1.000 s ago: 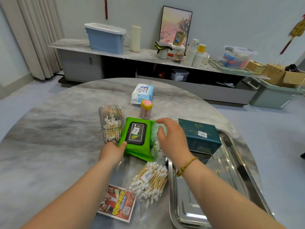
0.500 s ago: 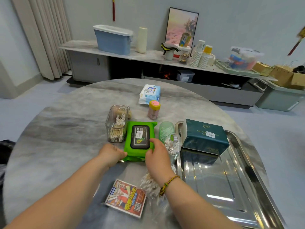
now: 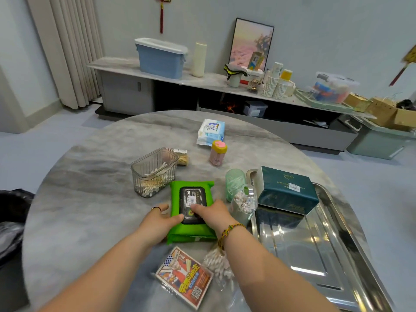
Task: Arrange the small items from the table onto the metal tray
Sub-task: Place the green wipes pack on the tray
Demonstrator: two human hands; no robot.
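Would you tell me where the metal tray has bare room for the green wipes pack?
The metal tray is bare from the teal box at its far end to its near rim. Crowded between the green wipes pack and the tray's left rim: a green jar, a clear swab jar and a swab bag.

We read "SOFT" opening a gold line on the teal box point(image 3: 286, 194), and "FAC" opening the line below; a white sticker point(image 3: 294, 187) covers the rest. On the green pack point(image 3: 191, 230), the black lid point(image 3: 188, 212) shows "80". The card pack point(image 3: 184, 278) bears large yellow Chinese characters and a QR code point(image 3: 196, 292). Print on the blue-white pack point(image 3: 211, 131) is too small to read.
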